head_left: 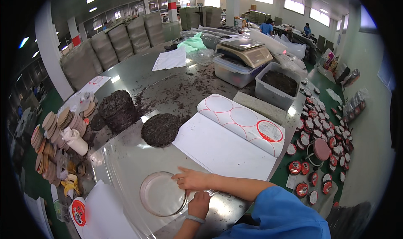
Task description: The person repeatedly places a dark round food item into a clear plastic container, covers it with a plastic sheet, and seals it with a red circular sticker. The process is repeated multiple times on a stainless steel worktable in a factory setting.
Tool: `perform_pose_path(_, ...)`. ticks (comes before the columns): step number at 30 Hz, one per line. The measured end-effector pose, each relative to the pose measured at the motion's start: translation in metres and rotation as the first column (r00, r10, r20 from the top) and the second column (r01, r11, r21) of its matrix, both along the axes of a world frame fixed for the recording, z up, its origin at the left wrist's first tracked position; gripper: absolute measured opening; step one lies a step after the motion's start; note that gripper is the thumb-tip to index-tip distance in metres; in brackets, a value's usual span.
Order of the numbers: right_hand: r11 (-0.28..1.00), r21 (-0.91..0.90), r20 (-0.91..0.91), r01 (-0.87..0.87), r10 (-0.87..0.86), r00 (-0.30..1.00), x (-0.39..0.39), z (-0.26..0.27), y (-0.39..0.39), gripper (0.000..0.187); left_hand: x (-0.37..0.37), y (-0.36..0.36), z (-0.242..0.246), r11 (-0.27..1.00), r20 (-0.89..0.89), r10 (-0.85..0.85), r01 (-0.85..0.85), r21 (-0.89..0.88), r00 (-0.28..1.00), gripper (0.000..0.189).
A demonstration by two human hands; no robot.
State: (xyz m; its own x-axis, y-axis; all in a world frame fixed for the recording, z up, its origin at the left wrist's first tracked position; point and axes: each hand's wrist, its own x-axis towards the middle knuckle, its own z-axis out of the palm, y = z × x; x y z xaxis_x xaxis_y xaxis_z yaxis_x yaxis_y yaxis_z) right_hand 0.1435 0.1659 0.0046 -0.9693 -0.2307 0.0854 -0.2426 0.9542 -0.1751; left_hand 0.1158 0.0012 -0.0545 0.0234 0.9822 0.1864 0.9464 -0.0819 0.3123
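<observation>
A clear round ring (142, 188), or shallow dish, lies on transparent plastic film (126, 163) over the metal table. My right hand (192, 179) reaches in from the right, its fingers apart over the ring's upper right rim. Just below, my left hand (200, 204), with a pale bracelet at the wrist, is curled beside the ring's right edge; its fingertips are partly hidden, so I cannot tell whether it grips anything. A dark, crumbly round cake (160, 129) sits beyond the ring. White sheets printed with red circles (241, 121) curl back to its right.
A stack of dark cakes (117, 110) stands at left, near piled round discs (58, 125). A scale (244, 51) rests on a lidded plastic box (236, 72), beside a tub of dark material (278, 84). Packaged round cakes (315, 122) and a stool (321, 149) occupy the floor at right.
</observation>
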Motion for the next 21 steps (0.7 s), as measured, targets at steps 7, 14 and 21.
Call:
perform_pose_path(7, 0.716, -0.5, -0.412, 0.487, -0.691, 0.594, 0.051, 0.05, 0.068, 0.032, -0.018, 0.008, 0.018, 0.976, 0.183, 0.008, 0.032, -0.216, 0.983, 0.022)
perform_pose_path(14, 0.476, -0.556, -0.161, 0.682, -0.866, 0.473, 0.157, 0.049, 0.055, 0.034, -0.222, -0.055, 0.065, 0.755, 0.934, -0.268, -0.653, 0.053, -0.235, 0.007)
perform_pose_path(21, 0.457, -0.025, 0.001, 0.889, -0.889, 0.457, 0.135, 0.029, 0.047, 0.071, -0.177, -0.037, 0.138, 0.992, 0.994, 0.074, -0.11, -0.065, 0.079, 0.022)
